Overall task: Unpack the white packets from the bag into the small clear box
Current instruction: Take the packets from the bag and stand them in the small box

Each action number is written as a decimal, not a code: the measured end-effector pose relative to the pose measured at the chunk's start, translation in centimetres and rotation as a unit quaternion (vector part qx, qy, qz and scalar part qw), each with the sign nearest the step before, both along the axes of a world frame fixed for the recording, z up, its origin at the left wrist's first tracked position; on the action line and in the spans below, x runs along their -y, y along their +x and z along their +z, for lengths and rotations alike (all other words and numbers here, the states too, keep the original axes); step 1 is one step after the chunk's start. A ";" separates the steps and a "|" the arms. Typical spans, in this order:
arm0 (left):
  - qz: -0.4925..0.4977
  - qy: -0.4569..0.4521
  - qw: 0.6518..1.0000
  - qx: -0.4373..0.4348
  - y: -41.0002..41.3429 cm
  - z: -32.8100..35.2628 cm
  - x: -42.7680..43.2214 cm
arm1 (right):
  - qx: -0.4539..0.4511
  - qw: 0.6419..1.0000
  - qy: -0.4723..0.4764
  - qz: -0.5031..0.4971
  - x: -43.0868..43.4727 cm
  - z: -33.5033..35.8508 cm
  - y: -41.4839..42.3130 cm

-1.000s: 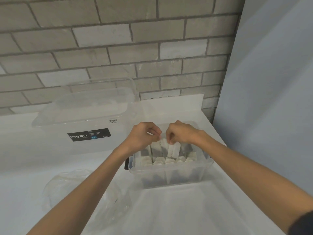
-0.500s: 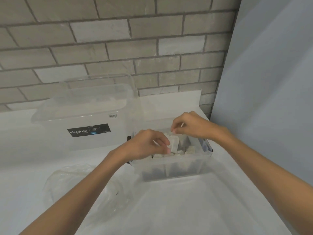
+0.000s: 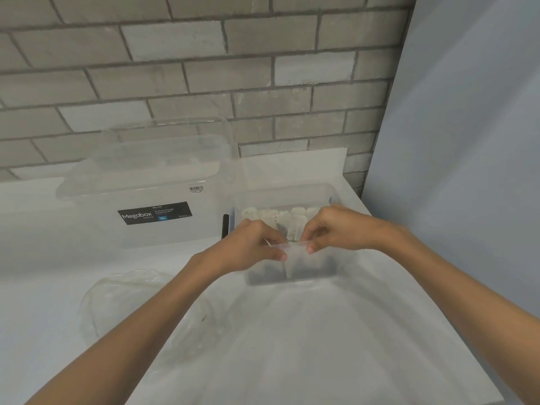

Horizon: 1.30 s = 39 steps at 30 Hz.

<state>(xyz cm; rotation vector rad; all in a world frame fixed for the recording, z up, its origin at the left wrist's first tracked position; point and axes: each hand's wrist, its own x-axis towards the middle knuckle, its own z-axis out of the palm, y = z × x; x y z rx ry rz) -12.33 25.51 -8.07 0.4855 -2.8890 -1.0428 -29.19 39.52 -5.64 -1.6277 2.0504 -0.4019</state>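
left hand [image 3: 248, 247] pinches near rim of small clear box [image 3: 292, 270]; right hand [image 3: 342, 229] likewise; white packets [image 3: 277, 214] inside; bag [image 3: 131, 296] beside left forearm

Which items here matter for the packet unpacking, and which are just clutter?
Job: small clear plastic box; white packets inside it; crumpled clear plastic bag; left hand and right hand, both pinching the box's near rim.
Lying about: large clear Megabox storage tub; white table.
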 end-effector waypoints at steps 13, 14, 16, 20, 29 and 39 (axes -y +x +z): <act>0.051 -0.046 0.996 -0.062 -6.8 -1.2 4.9 | -0.098 0.990 -0.082 -0.065 5.6 -1.9 -5.6; 0.057 -0.040 0.996 -0.063 -7.3 -1.2 5.2 | -0.108 0.988 -0.083 -0.069 6.1 -2.1 -6.0; 0.073 -0.034 0.995 -0.067 -8.4 -1.3 5.9 | -0.123 0.986 -0.076 -0.081 7.1 -2.2 -6.5; 0.106 -0.022 0.991 -0.085 -10.3 -1.7 7.3 | -0.140 0.983 -0.065 -0.096 8.8 -2.2 -7.2; 0.155 -0.006 0.985 -0.082 -12.9 -2.8 10.6 | -0.140 0.981 -0.063 -0.116 11.1 -1.6 -7.8; 0.166 -0.018 0.983 -0.081 -13.9 -3.2 12.0 | -0.171 0.977 -0.064 -0.106 12.0 -1.8 -8.2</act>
